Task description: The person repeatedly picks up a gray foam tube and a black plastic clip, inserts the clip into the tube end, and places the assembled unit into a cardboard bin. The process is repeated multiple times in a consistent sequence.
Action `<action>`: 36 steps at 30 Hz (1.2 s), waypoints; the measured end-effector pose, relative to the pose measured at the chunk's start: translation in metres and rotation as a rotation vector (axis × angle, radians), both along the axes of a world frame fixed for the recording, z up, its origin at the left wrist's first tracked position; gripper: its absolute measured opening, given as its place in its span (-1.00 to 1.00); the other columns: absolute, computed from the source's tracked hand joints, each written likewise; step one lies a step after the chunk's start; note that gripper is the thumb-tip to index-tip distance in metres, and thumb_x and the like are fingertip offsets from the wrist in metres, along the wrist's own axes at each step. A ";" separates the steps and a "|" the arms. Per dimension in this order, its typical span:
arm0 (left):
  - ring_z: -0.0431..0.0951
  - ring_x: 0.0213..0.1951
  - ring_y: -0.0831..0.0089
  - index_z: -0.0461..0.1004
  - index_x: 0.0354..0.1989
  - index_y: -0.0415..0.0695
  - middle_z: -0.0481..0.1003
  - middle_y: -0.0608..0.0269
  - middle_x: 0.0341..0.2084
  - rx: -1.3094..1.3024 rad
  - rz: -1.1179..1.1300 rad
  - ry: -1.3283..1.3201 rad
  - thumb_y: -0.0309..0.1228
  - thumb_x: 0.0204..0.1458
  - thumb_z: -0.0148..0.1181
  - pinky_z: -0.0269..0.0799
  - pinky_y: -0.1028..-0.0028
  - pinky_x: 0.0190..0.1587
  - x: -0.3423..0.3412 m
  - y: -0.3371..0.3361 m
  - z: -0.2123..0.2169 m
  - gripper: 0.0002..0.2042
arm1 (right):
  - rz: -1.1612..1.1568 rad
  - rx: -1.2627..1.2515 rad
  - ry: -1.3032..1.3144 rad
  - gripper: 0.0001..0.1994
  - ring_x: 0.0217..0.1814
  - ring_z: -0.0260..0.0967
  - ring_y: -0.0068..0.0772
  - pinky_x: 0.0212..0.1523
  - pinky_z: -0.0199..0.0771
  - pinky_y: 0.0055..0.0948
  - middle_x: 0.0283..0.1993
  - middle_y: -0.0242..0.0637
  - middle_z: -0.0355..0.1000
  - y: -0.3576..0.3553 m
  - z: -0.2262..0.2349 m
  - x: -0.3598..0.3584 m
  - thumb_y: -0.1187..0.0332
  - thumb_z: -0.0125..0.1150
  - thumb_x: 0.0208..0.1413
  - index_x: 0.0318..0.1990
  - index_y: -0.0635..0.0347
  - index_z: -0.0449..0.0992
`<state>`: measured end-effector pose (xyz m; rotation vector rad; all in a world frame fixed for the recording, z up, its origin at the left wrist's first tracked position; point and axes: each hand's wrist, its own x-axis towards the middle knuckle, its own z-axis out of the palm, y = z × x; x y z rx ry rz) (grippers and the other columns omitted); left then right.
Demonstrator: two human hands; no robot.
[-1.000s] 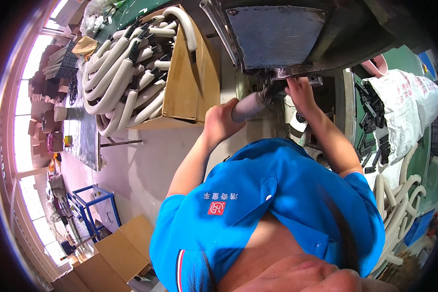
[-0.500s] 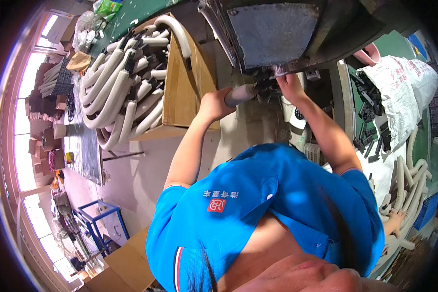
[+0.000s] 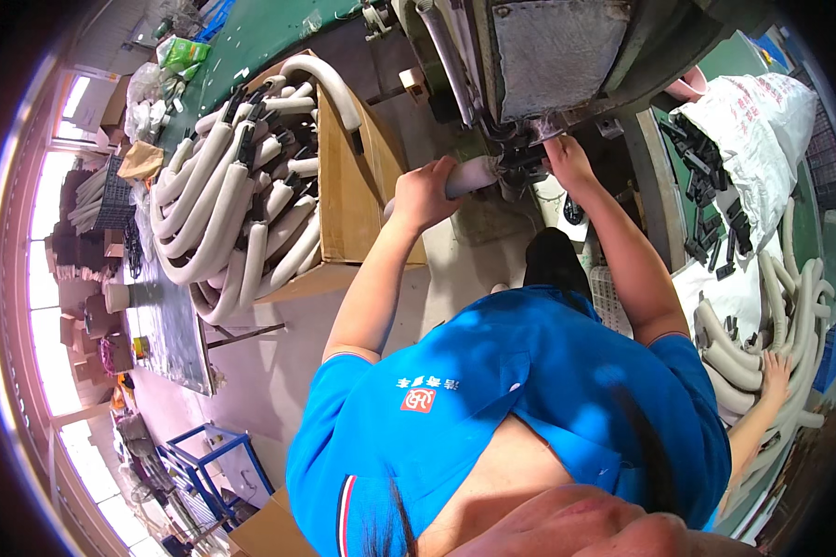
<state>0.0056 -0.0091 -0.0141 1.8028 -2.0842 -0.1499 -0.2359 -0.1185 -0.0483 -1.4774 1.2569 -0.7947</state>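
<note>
My left hand (image 3: 424, 193) is closed around a pale foam-covered tube (image 3: 475, 175), whose far end points at the underside of a machine (image 3: 557, 56). Dark metal parts (image 3: 522, 160) of the machine meet the tube's end, and I cannot tell exactly how they join. My right hand (image 3: 569, 167) is raised beside them, its fingers bent together at the machine's lower edge. What those fingertips pinch is hidden.
To the left, a cardboard box (image 3: 362, 176) overflows with bent foam-covered tubes (image 3: 218, 218). At right are a white sack (image 3: 762, 139), black plastic pieces (image 3: 706, 176) and more pale tubes (image 3: 799, 325), with another person's hand (image 3: 776, 376) on them. A blue metal frame (image 3: 209, 464) stands lower left.
My view has shifted a little, and a dark-clad leg now shows below the machine. Both hands stay at the machine, the left still gripping the tube. The other person's hand has moved up along the tubes.
</note>
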 end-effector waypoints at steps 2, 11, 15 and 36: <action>0.55 -0.36 0.14 0.38 -0.21 -0.02 0.52 0.14 -0.46 0.030 0.013 -0.008 -0.27 -0.37 0.32 0.46 0.23 -0.32 -0.001 0.002 -0.003 -0.56 | -0.005 0.014 -0.030 -0.43 -0.55 0.21 -0.38 -0.42 0.23 -0.29 -0.65 -0.26 0.25 0.000 -0.008 0.000 -0.11 -0.15 0.19 -0.57 0.28 0.30; 0.57 -0.30 0.12 0.42 -0.04 0.03 0.54 0.06 -0.39 0.085 0.027 -0.055 -0.22 -0.33 0.32 0.49 0.24 -0.26 0.000 -0.005 0.003 -0.46 | 0.037 -0.107 -0.020 -0.38 -0.57 0.28 -0.32 -0.45 0.25 -0.27 -0.63 -0.23 0.30 -0.001 -0.014 -0.002 -0.20 -0.19 0.16 -0.55 0.27 0.33; 0.55 -0.36 0.08 0.39 -0.24 -0.04 0.52 0.03 -0.47 0.138 0.075 -0.099 -0.26 -0.31 0.30 0.46 0.18 -0.32 -0.005 -0.006 0.029 -0.61 | -0.077 -0.055 -0.228 -0.47 -0.57 0.21 -0.56 -0.50 0.22 -0.41 -0.63 -0.41 0.25 0.002 0.003 0.005 -0.13 -0.07 0.16 -0.54 0.21 0.33; 0.45 -0.55 0.12 0.34 -0.38 -0.12 0.35 0.14 -0.63 0.137 -0.348 0.178 -0.30 -0.32 0.19 0.31 0.23 -0.55 -0.046 0.140 0.069 -0.70 | 0.417 0.027 0.067 -0.57 -0.70 0.10 -0.52 -0.63 0.14 -0.32 -0.76 -0.08 0.19 0.187 0.102 -0.052 0.24 -0.07 0.24 -0.62 0.37 0.35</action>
